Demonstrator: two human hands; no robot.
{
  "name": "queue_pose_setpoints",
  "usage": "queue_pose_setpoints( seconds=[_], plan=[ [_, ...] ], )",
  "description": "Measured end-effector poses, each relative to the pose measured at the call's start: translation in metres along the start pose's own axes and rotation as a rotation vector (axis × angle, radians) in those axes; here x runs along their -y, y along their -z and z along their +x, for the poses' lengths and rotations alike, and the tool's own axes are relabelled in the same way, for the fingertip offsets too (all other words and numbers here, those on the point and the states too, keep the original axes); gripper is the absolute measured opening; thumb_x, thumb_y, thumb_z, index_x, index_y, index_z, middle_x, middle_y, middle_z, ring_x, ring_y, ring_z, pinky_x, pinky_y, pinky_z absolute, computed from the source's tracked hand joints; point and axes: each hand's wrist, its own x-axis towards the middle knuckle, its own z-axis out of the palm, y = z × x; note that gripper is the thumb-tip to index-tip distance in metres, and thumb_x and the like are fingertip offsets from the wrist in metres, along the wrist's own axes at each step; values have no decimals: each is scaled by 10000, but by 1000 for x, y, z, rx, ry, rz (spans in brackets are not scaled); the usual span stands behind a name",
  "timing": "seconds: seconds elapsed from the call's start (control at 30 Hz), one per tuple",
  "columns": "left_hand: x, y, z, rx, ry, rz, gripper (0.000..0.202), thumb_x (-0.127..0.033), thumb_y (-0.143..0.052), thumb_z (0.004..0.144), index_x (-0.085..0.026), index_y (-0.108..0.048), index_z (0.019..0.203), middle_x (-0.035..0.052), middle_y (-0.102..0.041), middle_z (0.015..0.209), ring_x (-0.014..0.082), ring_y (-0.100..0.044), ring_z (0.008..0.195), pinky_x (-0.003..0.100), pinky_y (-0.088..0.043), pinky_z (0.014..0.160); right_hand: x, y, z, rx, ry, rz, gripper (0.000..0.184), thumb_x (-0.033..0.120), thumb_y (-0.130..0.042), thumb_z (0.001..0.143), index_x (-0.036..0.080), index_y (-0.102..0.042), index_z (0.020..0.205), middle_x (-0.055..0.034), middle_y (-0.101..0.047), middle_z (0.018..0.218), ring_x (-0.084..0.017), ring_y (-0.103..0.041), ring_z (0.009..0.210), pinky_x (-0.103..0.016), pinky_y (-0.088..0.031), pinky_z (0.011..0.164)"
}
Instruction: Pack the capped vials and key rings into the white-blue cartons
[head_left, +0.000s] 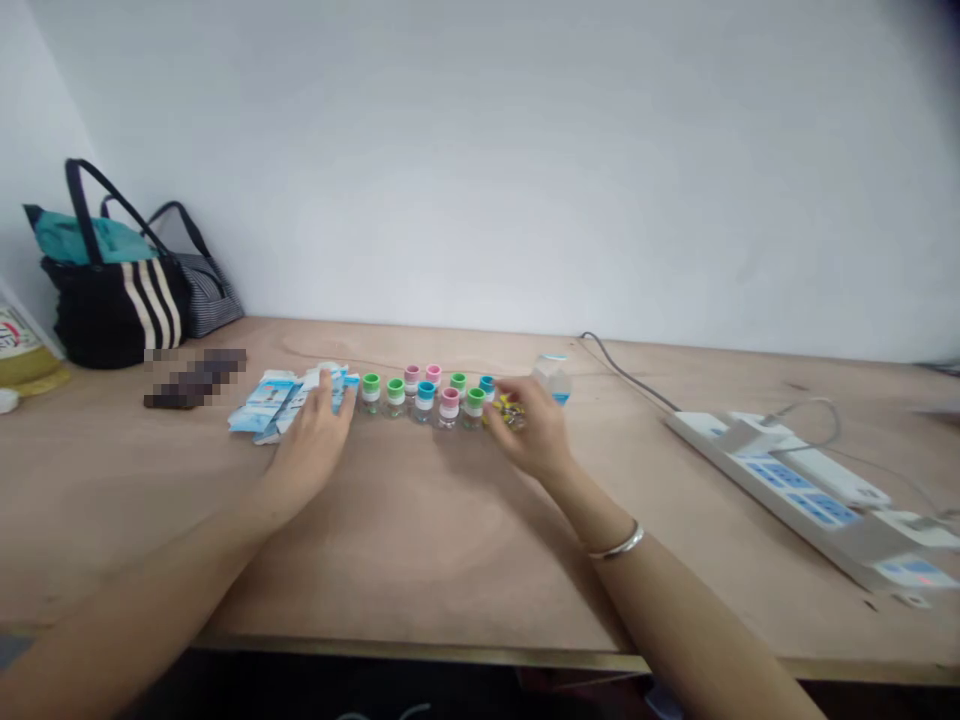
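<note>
Left to right: blue-and-white paper packets [289,405] under the left hand [311,450], fingers spread and resting on them, nothing gripped; a row of small clear vials [424,400] with green, pink and blue caps on the plywood worktop [390,560]; then the right hand [532,432], fingers half-curled over small yellow pieces [510,412], any hold impossible to tell.

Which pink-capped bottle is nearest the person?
The small clear bottle in the front row, between a blue-capped bottle and a green-capped one; the other pink-capped bottles stand behind.
</note>
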Motion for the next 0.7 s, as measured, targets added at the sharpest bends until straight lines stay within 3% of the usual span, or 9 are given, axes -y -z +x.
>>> queue_pose_setpoints(
  seconds=[0.07,0.13,0.2,0.27,0.33,0.4,0.47,0.57,0.7],
  plan=[
    [4,11,2,-105,13,-31,610,58,-334,779,-162,-399,1344,193,-233,1487,360,-410,1270,483,-446,947,13,-7,-5,270,188,146,135,233,-542,819,192,-585,940,-70,-609,838,-189,-571,775,-321,-467,709],
    [5,20,3,-232,-12,-108,614,39,-321,802,-194,-364,1369,158,-223,1500,340,-358,1313,482,-424,980,22,-12,-10,424,263,221,139,234,-545,828,194,-595,952,-71,-612,857,-184,-574,788,-313,-469,711],
    [3,25,4,-374,-84,-231,601,25,-304,826,-232,-357,1367,124,-272,1487,276,-371,1318,428,-413,1013,26,-15,-13,414,217,258,237,256,-557,833,189,-558,1060,-81,-608,920,-184,-572,806,-319,-476,723],
    [-4,24,4,-501,-156,-407,541,-9,-322,852,-248,-391,1332,100,-403,1412,211,-436,1276,364,-411,1025,25,-15,-13,315,139,284,425,305,-595,819,184,-463,1204,-101,-585,1018,-190,-565,839,-331,-486,738],
    [-14,18,2,-530,-154,-612,441,-75,-379,871,-226,-437,1280,91,-544,1268,193,-511,1198,347,-423,1007,23,-13,-11,185,80,279,650,390,-661,762,180,-361,1299,-130,-534,1126,-219,-549,920,-361,-489,771],
    [-24,8,0,-411,-82,-826,368,-146,-431,874,-200,-465,1237,80,-629,1116,195,-585,1080,343,-469,935,20,-9,-9,94,57,231,841,486,-719,673,173,-312,1339,-157,-474,1208,-269,-507,1041,-413,-469,845],
    [-31,-3,-3,-210,8,-1020,345,-188,-454,870,-193,-480,1213,69,-656,1038,185,-636,942,317,-513,818,20,-4,-7,115,80,173,930,565,-735,605,177,-325,1344,-166,-440,1258,-310,-452,1139,-460,-414,931],
    [-38,-18,-5,-3,113,-1211,328,-187,-471,845,-195,-510,1171,66,-656,1044,179,-647,875,298,-521,744,25,-1,-7,319,164,121,920,646,-705,575,201,-400,1320,-150,-455,1288,-326,-433,1180,-481,-344,984],
    [-39,-28,-4,69,199,-1298,283,-145,-490,790,-179,-578,1056,57,-653,1042,188,-626,951,323,-499,828,38,-5,-12,594,192,81,990,716,-666,541,190,-413,1340,-160,-477,1309,-346,-448,1165,-493,-324,958]
  ],
)
